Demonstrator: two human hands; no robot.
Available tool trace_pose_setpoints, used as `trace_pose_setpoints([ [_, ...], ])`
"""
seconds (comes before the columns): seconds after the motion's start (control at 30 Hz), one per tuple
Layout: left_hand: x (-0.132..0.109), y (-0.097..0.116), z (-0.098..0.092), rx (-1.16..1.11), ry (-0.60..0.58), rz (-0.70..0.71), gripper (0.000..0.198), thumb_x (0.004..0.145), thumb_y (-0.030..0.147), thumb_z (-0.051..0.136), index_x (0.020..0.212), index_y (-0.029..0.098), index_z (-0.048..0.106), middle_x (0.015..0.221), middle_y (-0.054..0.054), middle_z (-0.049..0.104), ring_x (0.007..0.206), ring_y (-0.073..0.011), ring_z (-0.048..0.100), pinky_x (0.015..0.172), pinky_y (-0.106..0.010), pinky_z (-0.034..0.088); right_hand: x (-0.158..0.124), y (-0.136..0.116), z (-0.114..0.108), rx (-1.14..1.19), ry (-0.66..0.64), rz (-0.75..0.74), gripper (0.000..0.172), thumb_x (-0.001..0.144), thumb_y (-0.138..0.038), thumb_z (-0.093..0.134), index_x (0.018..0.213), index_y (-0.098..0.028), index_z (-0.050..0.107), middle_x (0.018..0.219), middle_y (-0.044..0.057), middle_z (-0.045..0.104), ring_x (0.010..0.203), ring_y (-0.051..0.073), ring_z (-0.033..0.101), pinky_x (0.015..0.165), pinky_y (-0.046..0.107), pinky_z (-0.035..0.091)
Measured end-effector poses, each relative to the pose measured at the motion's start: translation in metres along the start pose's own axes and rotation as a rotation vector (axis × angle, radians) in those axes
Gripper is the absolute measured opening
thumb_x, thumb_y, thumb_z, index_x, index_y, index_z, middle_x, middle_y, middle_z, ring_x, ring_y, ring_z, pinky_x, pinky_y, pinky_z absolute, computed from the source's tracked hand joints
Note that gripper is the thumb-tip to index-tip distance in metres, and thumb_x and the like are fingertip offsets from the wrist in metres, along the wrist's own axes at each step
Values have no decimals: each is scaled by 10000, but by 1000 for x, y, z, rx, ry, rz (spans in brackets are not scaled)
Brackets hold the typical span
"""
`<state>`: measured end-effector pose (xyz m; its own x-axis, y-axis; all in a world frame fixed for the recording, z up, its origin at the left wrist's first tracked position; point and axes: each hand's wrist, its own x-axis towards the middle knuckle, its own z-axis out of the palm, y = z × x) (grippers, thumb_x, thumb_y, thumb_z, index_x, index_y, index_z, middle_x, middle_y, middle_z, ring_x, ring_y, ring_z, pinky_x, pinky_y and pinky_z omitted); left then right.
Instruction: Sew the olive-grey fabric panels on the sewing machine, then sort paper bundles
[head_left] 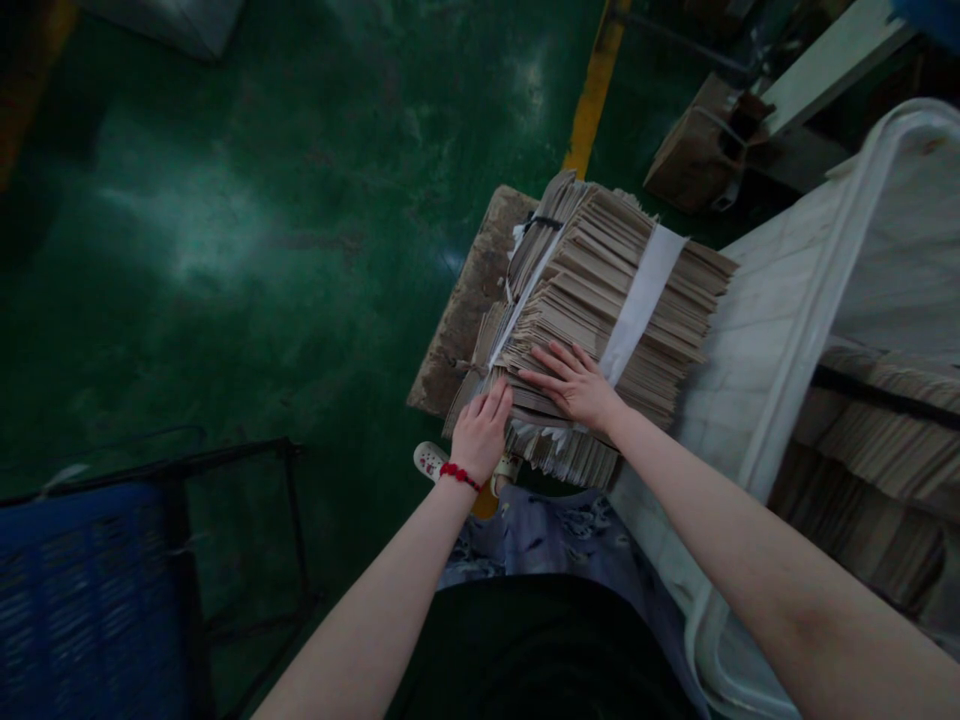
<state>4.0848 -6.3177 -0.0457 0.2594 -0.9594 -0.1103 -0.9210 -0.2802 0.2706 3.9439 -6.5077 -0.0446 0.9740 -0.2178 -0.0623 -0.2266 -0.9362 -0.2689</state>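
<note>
A thick bundle of flat brown cardboard pieces [592,260] lies in front of me, with a white band [645,300] wrapped across it. My right hand [577,385] rests palm down on top of the near part, its fingers spread. At the bundle's near left edge, my left hand [484,425] has its fingers bent and close together on the cardboard edges; the fingertips are partly hidden. Close by its fingers, a thin white strip [517,325] runs along the left side. A smaller dark-tied bundle [536,245] stands there too. Beneath is a worn wooden board [469,300].
On the right, a large white plastic tub [795,330] holds more cardboard bundles [877,430]. A blue crate [90,590] beside a dark metal frame [292,530] stands at lower left. A brown carton [694,145] sits at the back right on the green floor [262,250].
</note>
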Motion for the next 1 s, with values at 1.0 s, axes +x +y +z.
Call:
trace_pose_setpoints([
  [1.0, 9, 9, -1, 23, 55, -54, 483, 902, 127, 408, 1376, 179, 486, 1420, -119, 499, 1262, -310, 431, 1004, -461, 353, 1, 2, 0, 86, 25, 18, 417, 1000, -281, 364, 1404, -355, 434, 1550, -62, 313, 1458, 184, 194, 1175, 490, 192],
])
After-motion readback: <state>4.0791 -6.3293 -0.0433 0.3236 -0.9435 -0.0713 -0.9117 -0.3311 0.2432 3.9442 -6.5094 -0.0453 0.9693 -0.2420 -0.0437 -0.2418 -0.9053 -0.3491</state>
